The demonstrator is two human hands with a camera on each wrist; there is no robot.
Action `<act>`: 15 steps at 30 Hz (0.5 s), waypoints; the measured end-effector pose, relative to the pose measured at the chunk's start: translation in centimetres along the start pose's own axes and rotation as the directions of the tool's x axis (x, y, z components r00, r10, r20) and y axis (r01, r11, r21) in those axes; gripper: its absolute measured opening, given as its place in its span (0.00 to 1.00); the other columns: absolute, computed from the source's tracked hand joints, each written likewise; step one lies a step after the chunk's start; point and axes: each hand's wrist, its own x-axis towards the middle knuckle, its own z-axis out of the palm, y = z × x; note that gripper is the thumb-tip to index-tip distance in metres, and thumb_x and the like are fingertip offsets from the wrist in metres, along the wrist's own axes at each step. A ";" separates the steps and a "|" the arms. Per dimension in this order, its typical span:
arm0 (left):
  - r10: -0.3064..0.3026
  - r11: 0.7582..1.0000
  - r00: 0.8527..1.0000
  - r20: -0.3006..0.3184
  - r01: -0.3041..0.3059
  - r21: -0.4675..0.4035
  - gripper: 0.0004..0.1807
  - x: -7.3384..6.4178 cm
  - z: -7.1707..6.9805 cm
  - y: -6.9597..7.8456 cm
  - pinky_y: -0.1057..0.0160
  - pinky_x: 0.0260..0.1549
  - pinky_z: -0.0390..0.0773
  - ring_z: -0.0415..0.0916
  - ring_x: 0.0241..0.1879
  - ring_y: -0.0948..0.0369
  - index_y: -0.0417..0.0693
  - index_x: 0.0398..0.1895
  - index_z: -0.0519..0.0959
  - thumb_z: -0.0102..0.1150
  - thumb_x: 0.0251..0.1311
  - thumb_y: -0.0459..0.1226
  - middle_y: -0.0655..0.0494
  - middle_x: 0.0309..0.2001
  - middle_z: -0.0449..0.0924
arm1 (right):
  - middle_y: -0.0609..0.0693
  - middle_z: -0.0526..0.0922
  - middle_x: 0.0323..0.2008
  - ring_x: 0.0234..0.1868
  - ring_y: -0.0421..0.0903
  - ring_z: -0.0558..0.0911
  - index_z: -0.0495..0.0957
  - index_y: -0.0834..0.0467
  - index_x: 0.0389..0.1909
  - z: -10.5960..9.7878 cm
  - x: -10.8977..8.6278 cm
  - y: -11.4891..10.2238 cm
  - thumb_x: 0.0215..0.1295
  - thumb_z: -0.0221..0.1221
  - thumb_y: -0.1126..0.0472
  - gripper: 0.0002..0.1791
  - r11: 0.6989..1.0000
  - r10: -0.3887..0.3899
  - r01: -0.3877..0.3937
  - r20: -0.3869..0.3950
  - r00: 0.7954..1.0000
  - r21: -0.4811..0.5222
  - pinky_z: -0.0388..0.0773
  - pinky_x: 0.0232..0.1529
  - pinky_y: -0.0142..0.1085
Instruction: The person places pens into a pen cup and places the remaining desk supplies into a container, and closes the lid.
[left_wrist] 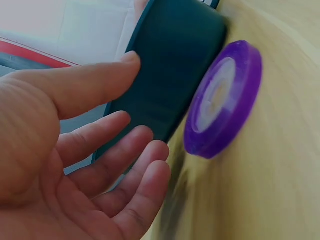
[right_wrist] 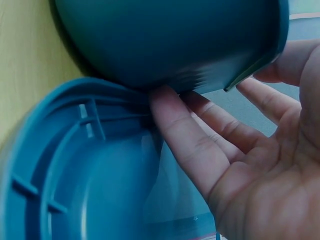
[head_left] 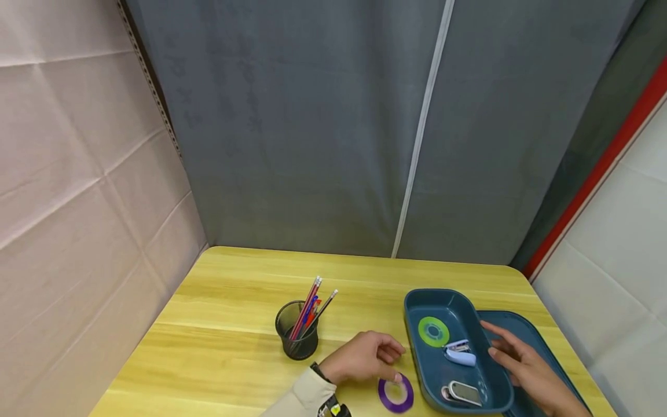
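Note:
A purple tape roll [head_left: 384, 399] lies flat on the table, just left of a dark blue box [head_left: 443, 382]. My left hand [head_left: 362, 359] hovers over the tape with loosely bent fingers; in the left wrist view the tape [left_wrist: 245, 105] is apart from the fingertips and nothing is held. At the box's right side, my right hand [head_left: 531, 370] touches the outer wall with relaxed fingers [right_wrist: 185, 135]. Inside the box lie a green tape roll [head_left: 425, 333], a light purple stapler [head_left: 461, 357] and a small silver-framed object [head_left: 465, 393] whose kind is unclear.
A matching blue lid or tray [head_left: 513, 321] with a ribbed rim [right_wrist: 60, 115] lies right of the box, partly hidden by it and my hand. A black mesh pen cup [head_left: 299, 347] with pencils and pens stands left on the wooden table [head_left: 208, 336]. A grey curtain [head_left: 312, 145] hangs behind.

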 end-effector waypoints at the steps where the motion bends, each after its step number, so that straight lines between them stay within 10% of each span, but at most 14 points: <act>1: 0.002 1.000 1.000 0.003 -0.002 0.007 0.23 -0.1 0.0 -0.1 0.72 0.48 0.82 0.84 0.45 0.68 0.46 0.56 0.86 0.79 0.56 0.32 0.60 0.48 0.89 | 0.70 0.65 0.74 0.66 0.60 0.72 0.49 0.50 0.86 0.0 0.0 0.0 0.81 0.55 0.43 0.42 1.000 -0.004 0.004 0.002 1.000 -0.002 0.82 0.43 0.45; 15: 0.040 0.999 0.998 0.055 -0.039 -0.005 0.25 -0.6 -0.1 -1.6 0.73 0.52 0.80 0.82 0.47 0.72 0.44 0.58 0.85 0.79 0.55 0.30 0.62 0.51 0.88 | 0.70 0.67 0.72 0.62 0.55 0.74 0.46 0.51 0.87 -0.1 0.0 0.0 0.83 0.52 0.45 0.41 0.999 -0.030 0.030 0.010 1.000 -0.025 0.81 0.41 0.44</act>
